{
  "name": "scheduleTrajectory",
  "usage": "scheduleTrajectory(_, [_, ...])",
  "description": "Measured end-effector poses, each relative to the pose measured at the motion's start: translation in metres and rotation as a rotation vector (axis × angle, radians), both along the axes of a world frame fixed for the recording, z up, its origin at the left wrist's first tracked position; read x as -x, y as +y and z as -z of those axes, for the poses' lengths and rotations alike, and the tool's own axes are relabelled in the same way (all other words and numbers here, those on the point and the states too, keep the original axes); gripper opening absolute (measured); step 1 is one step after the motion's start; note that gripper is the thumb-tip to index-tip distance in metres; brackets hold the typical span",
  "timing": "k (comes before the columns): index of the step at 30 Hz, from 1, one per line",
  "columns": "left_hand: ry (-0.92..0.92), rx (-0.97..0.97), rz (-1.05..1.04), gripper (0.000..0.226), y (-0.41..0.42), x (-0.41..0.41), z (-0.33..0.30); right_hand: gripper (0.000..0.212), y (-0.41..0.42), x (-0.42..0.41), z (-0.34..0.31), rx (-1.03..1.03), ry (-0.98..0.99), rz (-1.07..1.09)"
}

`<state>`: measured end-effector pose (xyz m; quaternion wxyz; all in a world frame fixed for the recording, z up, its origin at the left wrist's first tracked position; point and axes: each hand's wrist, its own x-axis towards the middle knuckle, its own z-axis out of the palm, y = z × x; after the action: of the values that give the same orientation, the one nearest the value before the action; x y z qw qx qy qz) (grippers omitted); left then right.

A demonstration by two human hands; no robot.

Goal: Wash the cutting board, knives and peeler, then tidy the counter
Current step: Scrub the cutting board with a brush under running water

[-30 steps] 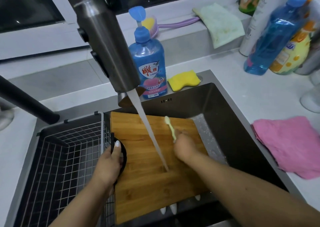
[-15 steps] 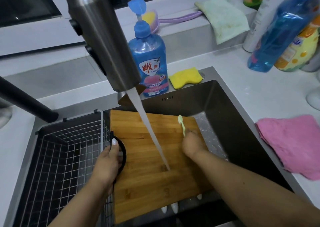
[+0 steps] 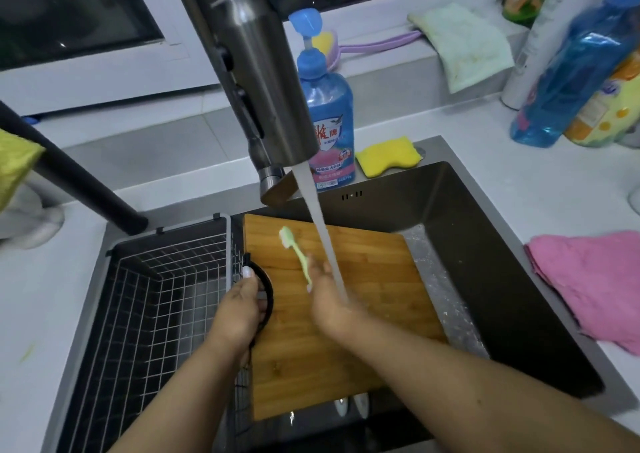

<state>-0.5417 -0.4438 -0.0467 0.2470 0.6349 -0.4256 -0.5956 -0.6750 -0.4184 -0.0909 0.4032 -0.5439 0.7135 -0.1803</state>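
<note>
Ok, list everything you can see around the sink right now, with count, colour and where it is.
cutting board: one, brown wood, in the sink under the running water
toothbrush: one, pale green, over the board
faucet: one, steel, above the sink
sink: one, dark
wire basket: one, dark, left part of sink
soap bottle: one, blue, behind sink
sponge: one, yellow, sink's back rim
pink cloth: one, right counter
pale green cloth: one, window ledge
bottles: several, back right corner
left hand: grips the board's dark handle
right hand: holds the toothbrush
</note>
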Motion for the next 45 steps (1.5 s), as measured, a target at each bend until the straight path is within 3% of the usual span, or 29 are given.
scheduleTrajectory(3, [0.012, 0.007, -0.018, 0.045, 0.0, 0.0, -0.002, 0.033, -0.016, 0.03, 0.018, -0.035, 0.036, 0.268])
scheduleTrajectory(5, [0.013, 0.003, -0.027, 0.044, -0.001, -0.003, 0.002, 0.038, -0.011, 0.052, 0.027, -0.182, 0.044, 0.359])
scheduleTrajectory(8, [0.014, 0.004, -0.011, 0.044, -0.001, -0.004, 0.001, 0.047, 0.01, 0.044, 0.021, -0.176, 0.195, 0.142])
scheduleTrajectory(12, [0.004, -0.01, -0.023, 0.048, 0.0, -0.005, 0.0, 0.053, 0.007, 0.016, -0.006, -0.108, -0.057, 0.021])
scheduleTrajectory(15, [-0.015, -0.004, -0.02, 0.05, 0.001, -0.004, -0.001, 0.042, -0.025, 0.033, 0.007, -0.095, -0.124, 0.11])
scheduleTrajectory(20, [-0.041, -0.009, -0.026, 0.054, 0.001, -0.004, 0.001, 0.037, -0.018, 0.11, 0.052, -0.288, 0.168, 0.329])
scheduleTrajectory(23, [-0.034, -0.023, -0.041, 0.051, 0.002, -0.003, 0.0, 0.03, -0.002, 0.123, 0.065, -0.444, 0.238, 0.4])
scheduleTrajectory(28, [-0.037, 0.007, -0.036, 0.049, 0.003, -0.001, -0.001, 0.04, -0.012, 0.095, 0.053, -0.264, 0.085, 0.289])
scheduleTrajectory(33, [-0.033, 0.024, -0.019, 0.046, 0.006, 0.003, -0.003, 0.031, -0.007, 0.131, 0.061, -0.429, 0.189, 0.465])
scheduleTrajectory(38, [-0.022, 0.03, -0.018, 0.045, 0.005, 0.003, -0.002, 0.043, -0.011, 0.093, 0.061, -0.229, 0.055, 0.296])
scheduleTrajectory(42, [-0.017, 0.021, -0.029, 0.044, 0.006, 0.004, -0.001, 0.029, -0.007, 0.108, 0.065, -0.333, 0.168, 0.434])
scheduleTrajectory(45, [-0.038, 0.012, -0.035, 0.046, 0.004, 0.001, 0.001, 0.032, 0.004, 0.081, 0.044, -0.29, 0.175, 0.321])
